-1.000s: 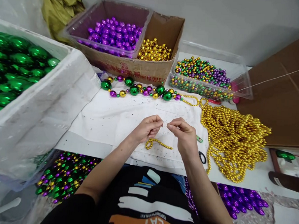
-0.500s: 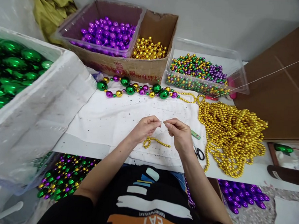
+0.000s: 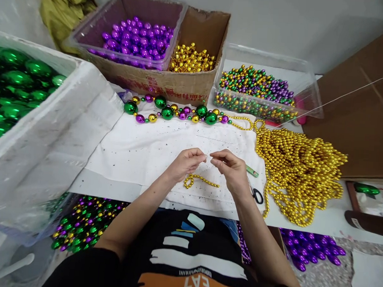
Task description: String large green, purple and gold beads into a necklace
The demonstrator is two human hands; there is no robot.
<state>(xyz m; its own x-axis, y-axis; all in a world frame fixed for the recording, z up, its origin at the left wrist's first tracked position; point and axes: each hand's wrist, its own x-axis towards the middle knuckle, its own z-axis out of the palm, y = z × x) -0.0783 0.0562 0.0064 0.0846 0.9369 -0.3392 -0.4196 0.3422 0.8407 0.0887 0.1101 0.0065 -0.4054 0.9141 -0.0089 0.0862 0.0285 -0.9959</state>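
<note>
My left hand (image 3: pixel 187 163) is closed in a pinch above a white cloth (image 3: pixel 140 158). Opposite it, a small gap away, my right hand (image 3: pixel 232 170) pinches with thumb and forefinger. Something tiny and pale shows at the left fingertips; what either hand holds is too small to make out. Just below them lies a short gold bead strand (image 3: pixel 202 180), looped at one end. A thin needle-like line (image 3: pixel 213 139) rests on the cloth beyond. Beside my right wrist are a green-handled tool (image 3: pixel 252 171) and scissors (image 3: pixel 257 196), partly hidden.
A purple, green and gold bead garland (image 3: pixel 167 113) lies across the back. Gold bead strands (image 3: pixel 298 173) are heaped at right, a taut thread (image 3: pixel 339 100) above them. Around stand a foam box (image 3: pixel 86 84), a cardboard box (image 3: pixel 143 83) and a clear bin (image 3: pixel 314 98).
The view has shifted slightly. My two hands keep nearly the same place, their fingertips a touch farther apart; the beads and tools have not been moved.
</note>
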